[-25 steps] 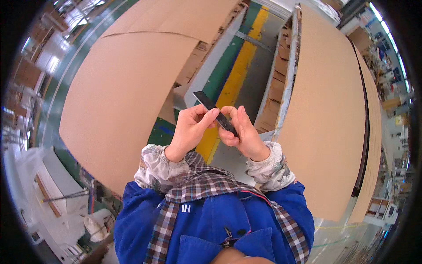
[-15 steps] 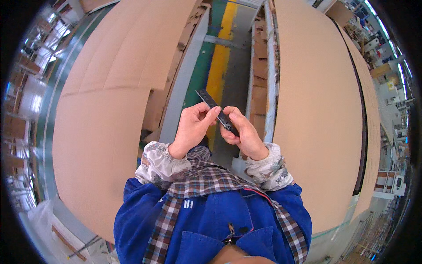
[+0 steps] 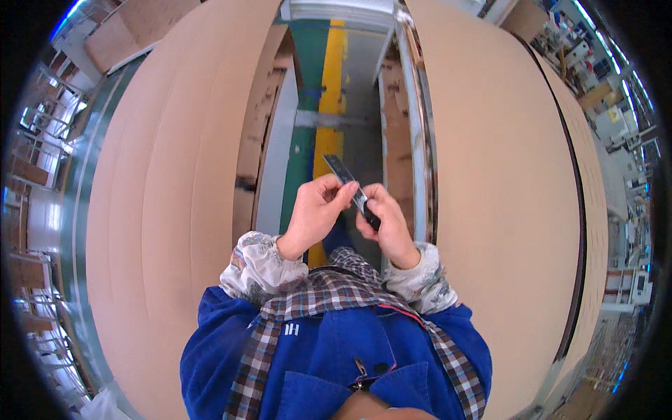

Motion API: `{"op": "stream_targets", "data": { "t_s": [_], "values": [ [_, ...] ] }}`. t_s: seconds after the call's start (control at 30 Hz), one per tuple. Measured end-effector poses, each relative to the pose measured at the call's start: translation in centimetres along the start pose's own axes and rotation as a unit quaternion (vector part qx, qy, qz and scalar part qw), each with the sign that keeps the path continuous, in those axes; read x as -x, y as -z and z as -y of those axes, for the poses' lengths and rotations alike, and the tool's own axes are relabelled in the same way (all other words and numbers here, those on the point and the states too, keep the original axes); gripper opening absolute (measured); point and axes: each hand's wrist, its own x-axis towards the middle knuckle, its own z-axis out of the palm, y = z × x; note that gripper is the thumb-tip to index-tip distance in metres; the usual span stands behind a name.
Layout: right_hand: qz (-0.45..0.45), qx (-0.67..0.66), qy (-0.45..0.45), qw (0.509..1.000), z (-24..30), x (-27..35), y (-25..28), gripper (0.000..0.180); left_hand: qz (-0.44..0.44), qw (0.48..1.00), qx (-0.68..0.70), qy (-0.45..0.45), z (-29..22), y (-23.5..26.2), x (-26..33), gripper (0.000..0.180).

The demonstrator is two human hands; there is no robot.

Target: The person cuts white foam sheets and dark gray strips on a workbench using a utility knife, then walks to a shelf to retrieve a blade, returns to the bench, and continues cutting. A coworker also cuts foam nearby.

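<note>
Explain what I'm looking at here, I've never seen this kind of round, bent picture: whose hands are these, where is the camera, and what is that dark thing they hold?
The camera sits on the person's head and looks down, so you see their own body from above: the blue jacket with a plaid collar at the bottom, and both forearms reaching up from it. The wide lens bends straight edges into curves.

The left hand and right hand meet in the middle and together hold a small, flat, dark strip-shaped tool; the left fingertips pinch its middle, the right hand grips its lower end. What exactly it is I cannot tell.

On both sides stand tall stacks of brown cardboard sheets. Between them runs a floor with a yellow stripe beside a green one.
</note>
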Motion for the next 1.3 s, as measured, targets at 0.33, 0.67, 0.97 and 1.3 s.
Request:
{"op": "stream_targets", "data": {
  "t_s": [0.33,0.67,0.97,1.3],
  "values": [
    [0.058,-0.037,-0.038,0.997,9.8,-35.9,7.5,0.014,-0.093,0.994,0.027,0.052,-0.5,7.5,-34.6,0.023],
    [-0.065,-0.048,0.064,0.995,18.9,-71.7,15.5,0.016,-0.027,0.987,0.093,0.129,7.7,18.6,-69.4,0.035],
    [-0.190,-0.097,0.074,0.974,25.8,-97.8,28.2,0.015,-0.268,0.897,-0.347,0.057,15.0,34.9,-108.3,0.039],
    [-0.134,-0.051,0.073,0.987,39.0,-137.7,38.3,0.014,-0.388,0.700,-0.534,0.274,18.9,50.0,-131.6,0.073]
  ]
}}
